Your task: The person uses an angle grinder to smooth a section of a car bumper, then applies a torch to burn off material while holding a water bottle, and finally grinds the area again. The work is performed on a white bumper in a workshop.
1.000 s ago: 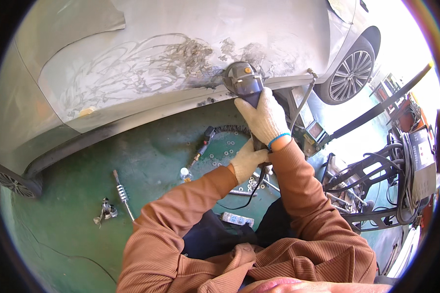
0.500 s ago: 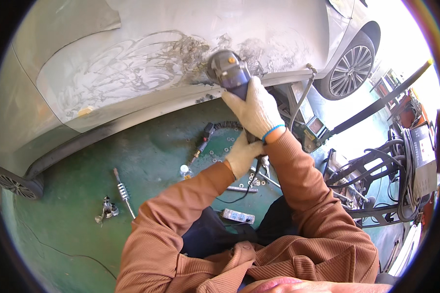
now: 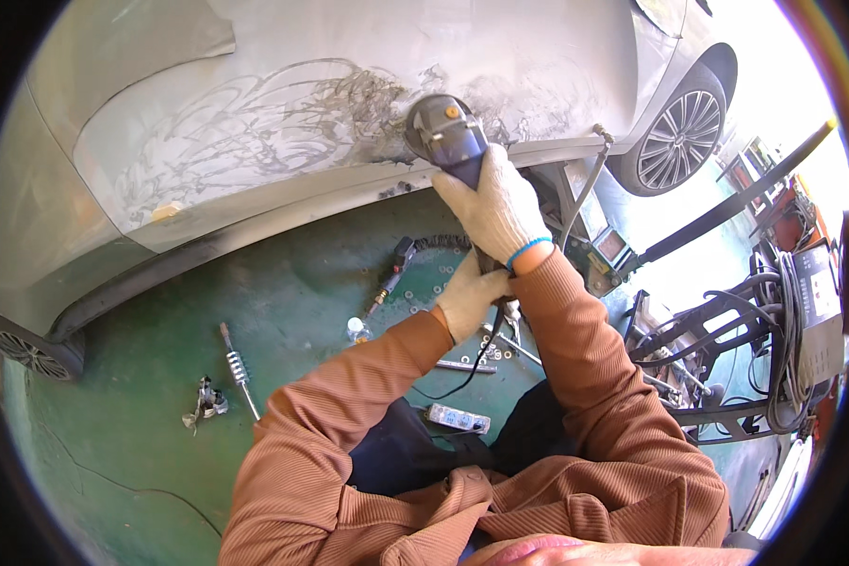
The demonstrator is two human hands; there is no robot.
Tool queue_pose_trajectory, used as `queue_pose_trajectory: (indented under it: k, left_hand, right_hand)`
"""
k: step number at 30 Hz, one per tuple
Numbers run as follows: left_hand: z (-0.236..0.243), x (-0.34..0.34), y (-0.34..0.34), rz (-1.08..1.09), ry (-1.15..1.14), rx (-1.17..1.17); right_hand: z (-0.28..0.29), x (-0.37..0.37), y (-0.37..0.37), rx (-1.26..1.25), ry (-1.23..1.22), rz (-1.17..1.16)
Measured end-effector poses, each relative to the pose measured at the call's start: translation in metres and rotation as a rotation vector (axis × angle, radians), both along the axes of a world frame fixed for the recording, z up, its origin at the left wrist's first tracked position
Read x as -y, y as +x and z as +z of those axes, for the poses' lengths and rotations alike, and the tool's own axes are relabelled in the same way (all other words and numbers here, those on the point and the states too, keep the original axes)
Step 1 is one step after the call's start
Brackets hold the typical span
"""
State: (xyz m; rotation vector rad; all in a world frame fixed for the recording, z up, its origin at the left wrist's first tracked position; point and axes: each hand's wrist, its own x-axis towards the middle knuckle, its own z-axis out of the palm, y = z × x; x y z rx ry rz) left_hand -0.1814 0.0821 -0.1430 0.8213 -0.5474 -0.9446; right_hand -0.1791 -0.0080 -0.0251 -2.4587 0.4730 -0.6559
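Both of my hands, in white knit gloves, are on a corded angle grinder (image 3: 455, 141) with a dark round head and an orange button. My right hand (image 3: 502, 209) wraps the body just behind the head. Lower down, my left hand (image 3: 469, 300) grips the rear end, where the black cord (image 3: 487, 351) hangs off. The head is against the lower door panel (image 3: 245, 132) of a silver car, amid scuffed, grey-smeared paint. The disc's face is hidden against the panel.
On the green floor lie a slide hammer (image 3: 240, 373), a metal clamp (image 3: 205, 404), a black air tool (image 3: 391, 274), several washers, a small bottle (image 3: 357, 328) and a power strip (image 3: 458, 418). Right are a jack-like stand (image 3: 606, 253) with a long bar (image 3: 736, 196) and a cable-hung machine cart (image 3: 802, 311).
The grinder and my right hand have shifted slightly to the right along the panel. Both hands keep their hold.
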Motion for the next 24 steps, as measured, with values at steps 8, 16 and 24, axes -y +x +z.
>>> queue_pose_trajectory:
  k: [8, 16, 24]
  left_hand:
    - [-0.012, 0.002, -0.001, -0.051, 0.086, 0.074]
    - [0.007, -0.001, -0.007, -0.112, 0.182, 0.154]
    - [0.002, 0.014, 0.01, 0.029, 0.059, 0.204]
  right_hand:
    - [-0.019, 0.015, -0.005, 0.025, -0.03, -0.016]
    - [-0.026, 0.024, -0.009, 0.016, 0.021, -0.099]
    - [-0.014, 0.029, 0.005, 0.121, 0.013, -0.058]
